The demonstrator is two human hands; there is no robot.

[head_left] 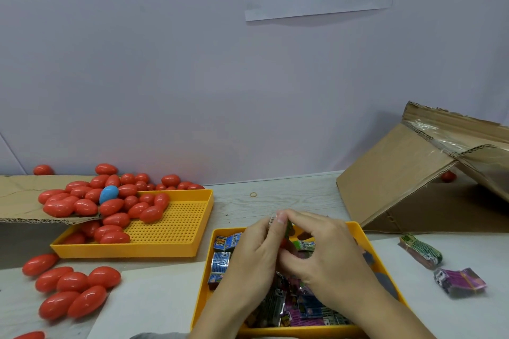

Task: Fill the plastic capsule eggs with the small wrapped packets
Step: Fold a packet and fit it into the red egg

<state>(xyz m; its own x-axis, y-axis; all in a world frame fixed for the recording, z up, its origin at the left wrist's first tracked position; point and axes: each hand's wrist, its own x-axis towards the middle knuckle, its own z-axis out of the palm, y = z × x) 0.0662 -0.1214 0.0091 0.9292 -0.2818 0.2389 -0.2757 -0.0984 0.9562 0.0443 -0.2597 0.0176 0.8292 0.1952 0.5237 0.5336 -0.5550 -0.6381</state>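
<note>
Pale wood-grain table [289, 195] against a plain wall. Both hands meet over the yellow tray [382, 253] of glossy little wrapped packets [308, 311]: left hand [253, 253] and right hand [325, 253] each have a narrow grip pinching one crinkly packet [287, 225] between them. Shiny red eggs [115, 209] are heaped on the left.

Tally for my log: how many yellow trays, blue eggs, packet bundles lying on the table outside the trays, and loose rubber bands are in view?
Yellow trays: 2
Blue egg: 1
Packet bundles outside the trays: 2
Loose rubber band: 1
Total: 6
</note>
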